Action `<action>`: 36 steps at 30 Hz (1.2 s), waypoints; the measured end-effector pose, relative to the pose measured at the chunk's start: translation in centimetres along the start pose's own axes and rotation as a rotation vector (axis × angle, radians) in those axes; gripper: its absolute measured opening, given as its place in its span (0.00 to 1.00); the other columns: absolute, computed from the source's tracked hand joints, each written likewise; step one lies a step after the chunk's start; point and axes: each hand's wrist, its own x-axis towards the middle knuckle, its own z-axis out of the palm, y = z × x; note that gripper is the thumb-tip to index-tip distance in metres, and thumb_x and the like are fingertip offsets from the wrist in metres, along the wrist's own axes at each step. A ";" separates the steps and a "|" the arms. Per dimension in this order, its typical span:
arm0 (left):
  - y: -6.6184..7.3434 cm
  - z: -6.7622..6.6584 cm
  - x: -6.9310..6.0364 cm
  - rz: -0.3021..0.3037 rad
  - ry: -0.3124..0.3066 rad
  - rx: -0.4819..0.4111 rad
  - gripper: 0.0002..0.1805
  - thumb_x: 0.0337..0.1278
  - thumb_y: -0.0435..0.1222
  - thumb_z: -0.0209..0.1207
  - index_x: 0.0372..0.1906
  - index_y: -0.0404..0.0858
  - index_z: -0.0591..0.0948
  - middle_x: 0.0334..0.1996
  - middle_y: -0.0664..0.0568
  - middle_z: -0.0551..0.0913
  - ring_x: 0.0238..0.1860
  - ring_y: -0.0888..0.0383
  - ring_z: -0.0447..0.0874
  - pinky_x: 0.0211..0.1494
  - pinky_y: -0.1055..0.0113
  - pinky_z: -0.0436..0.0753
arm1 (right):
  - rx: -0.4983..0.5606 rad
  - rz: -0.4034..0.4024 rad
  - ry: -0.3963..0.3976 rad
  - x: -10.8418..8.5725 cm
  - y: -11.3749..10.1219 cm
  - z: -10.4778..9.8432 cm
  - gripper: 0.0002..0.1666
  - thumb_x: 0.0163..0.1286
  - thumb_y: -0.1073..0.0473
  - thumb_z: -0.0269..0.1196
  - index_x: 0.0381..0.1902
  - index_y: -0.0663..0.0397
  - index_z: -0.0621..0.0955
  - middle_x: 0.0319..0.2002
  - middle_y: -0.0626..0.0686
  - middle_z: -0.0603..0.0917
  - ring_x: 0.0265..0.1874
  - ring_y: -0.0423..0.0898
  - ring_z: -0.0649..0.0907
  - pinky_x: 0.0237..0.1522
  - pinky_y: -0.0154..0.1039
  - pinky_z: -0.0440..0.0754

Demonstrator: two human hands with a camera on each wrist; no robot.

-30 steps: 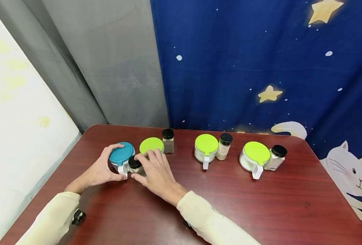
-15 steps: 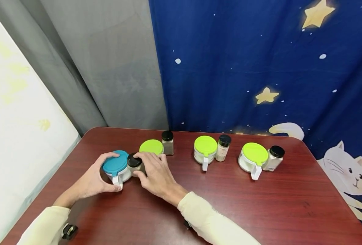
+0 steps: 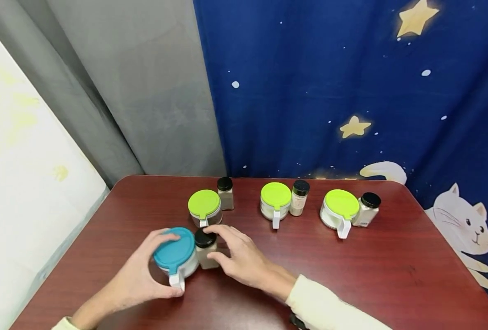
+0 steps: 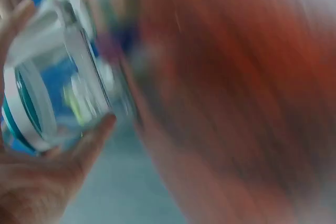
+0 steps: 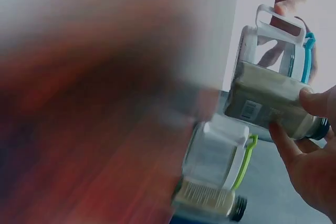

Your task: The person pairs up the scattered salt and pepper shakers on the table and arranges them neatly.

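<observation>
My left hand (image 3: 138, 275) grips a clear seasoning jar (image 3: 175, 251) with a blue lid and a white handle, its fingers round the far side and the thumb at the handle. Touching that jar on its right is a square spice bottle (image 3: 206, 256) with a black cap. My right hand (image 3: 248, 261) holds the bottle between thumb and fingers. In the right wrist view, pale brown contents and a barcode label show on the spice bottle (image 5: 270, 95). The left wrist view catches the clear wall of the seasoning jar (image 4: 58, 82), partly blurred. Both containers stand upright.
Behind them stands a green-lidded jar (image 3: 204, 204) beside a black-capped bottle (image 3: 225, 195). Farther right are another green-lidded jar (image 3: 276, 197) with a bottle (image 3: 299, 199), and a third green-lidded jar (image 3: 340, 206) with a bottle (image 3: 366, 211). The table's (image 3: 351, 284) back edge meets curtains.
Both hands have brought the blue-lidded jar and the spice bottle nearer the person, first slightly left, then right. The green-lidded jar behind has come into fuller view.
</observation>
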 end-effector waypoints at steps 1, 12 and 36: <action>0.6 0.7 -0.1 -0.005 -0.003 0.013 0.55 0.25 0.50 0.86 0.68 0.57 0.71 0.68 0.61 0.66 0.60 0.59 0.72 0.58 0.70 0.74 | 0.020 0.007 -0.006 -0.7 0.0 -0.5 0.29 0.67 0.62 0.71 0.64 0.52 0.75 0.57 0.47 0.81 0.54 0.37 0.79 0.56 0.37 0.77; 7.4 7.8 2.0 -0.046 -0.090 0.029 0.55 0.22 0.62 0.83 0.67 0.71 0.69 0.68 0.69 0.61 0.54 0.61 0.77 0.52 0.55 0.82 | 0.167 0.140 0.077 -8.5 0.0 -7.0 0.33 0.61 0.74 0.71 0.62 0.51 0.76 0.56 0.52 0.82 0.51 0.48 0.85 0.47 0.39 0.83; 16.9 21.6 12.1 0.171 -0.259 0.082 0.53 0.32 0.62 0.79 0.70 0.62 0.67 0.62 0.56 0.65 0.51 0.62 0.77 0.47 0.70 0.79 | -0.157 0.363 0.268 -19.9 3.3 -19.7 0.39 0.55 0.82 0.70 0.63 0.56 0.75 0.58 0.41 0.76 0.49 0.32 0.82 0.39 0.29 0.83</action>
